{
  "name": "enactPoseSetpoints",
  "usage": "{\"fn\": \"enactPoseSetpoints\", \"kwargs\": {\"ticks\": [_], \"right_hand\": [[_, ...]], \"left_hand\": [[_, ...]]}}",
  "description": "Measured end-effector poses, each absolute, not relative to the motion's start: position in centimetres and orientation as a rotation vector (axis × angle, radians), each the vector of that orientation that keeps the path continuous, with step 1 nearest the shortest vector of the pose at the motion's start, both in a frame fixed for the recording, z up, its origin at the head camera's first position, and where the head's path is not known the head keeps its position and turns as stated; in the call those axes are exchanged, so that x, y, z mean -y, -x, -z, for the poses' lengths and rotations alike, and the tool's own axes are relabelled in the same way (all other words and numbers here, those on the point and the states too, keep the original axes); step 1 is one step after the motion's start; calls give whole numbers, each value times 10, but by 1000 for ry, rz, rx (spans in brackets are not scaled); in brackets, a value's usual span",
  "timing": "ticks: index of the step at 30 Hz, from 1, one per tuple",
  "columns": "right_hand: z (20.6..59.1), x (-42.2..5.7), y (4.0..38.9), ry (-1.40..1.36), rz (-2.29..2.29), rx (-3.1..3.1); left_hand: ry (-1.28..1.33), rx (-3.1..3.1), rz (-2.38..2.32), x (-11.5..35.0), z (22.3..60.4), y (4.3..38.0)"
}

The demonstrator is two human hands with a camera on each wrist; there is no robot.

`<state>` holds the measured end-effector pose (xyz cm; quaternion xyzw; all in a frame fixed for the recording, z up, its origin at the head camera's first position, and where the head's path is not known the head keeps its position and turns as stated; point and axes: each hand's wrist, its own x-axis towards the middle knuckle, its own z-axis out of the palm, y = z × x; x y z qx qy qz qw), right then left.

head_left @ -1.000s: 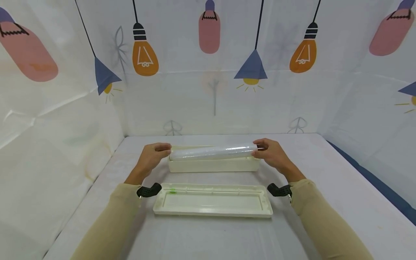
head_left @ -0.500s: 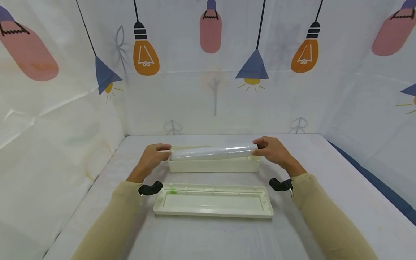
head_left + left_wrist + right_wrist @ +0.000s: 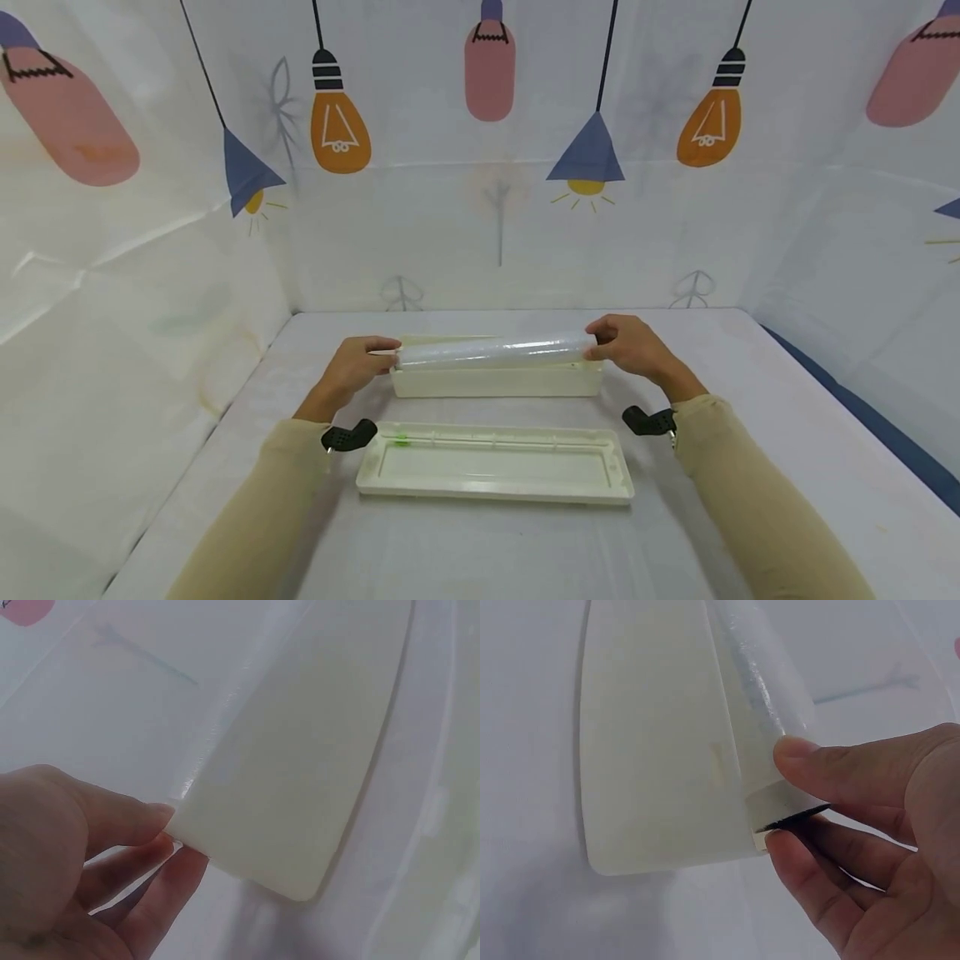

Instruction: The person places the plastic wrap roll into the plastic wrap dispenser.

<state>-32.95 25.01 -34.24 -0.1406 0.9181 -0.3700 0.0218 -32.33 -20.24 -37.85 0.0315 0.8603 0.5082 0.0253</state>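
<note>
A shiny roll of cling film (image 3: pixel 495 350) lies slantwise over the open top of a long cream box (image 3: pixel 495 383), its right end higher than its left. At the roll's left end, my left hand (image 3: pixel 351 367) pinches it, fingertips right at the box corner. My right hand (image 3: pixel 637 350) holds the opposite end between thumb and fingers, raised over the box rim. In the right wrist view, a dark edge shows at the roll's end (image 3: pixel 772 802), beside the fingertips. The roll's lower side is hidden within the box (image 3: pixel 300 772).
A cream lid (image 3: pixel 495 471) with a green mark lies inside up on the white-covered table (image 3: pixel 495 550), in front of the box. Pale fabric walls (image 3: pixel 450 225) printed with lamps and bulbs stand behind and at both sides.
The right hand has risen very slightly with its end of the roll. The left hand, box and lid stay in place, while the head view shifts a little.
</note>
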Motion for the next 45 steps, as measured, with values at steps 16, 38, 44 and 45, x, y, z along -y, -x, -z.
{"fn": "enactPoseSetpoints", "kwargs": {"ticks": [16, 38, 44, 45], "right_hand": [[342, -250, 328, 435, 1082, -2877], [348, -248, 329, 448, 1040, -2910], [347, -248, 327, 473, 1026, -2918], [346, -248, 327, 476, 1023, -2920]], "left_hand": [[-83, -2665, -1545, 201, 379, 322], [-137, -2729, -1456, 201, 374, 317], [-127, -2694, -1501, 202, 376, 318], [-123, -2687, -1516, 203, 376, 319]]}}
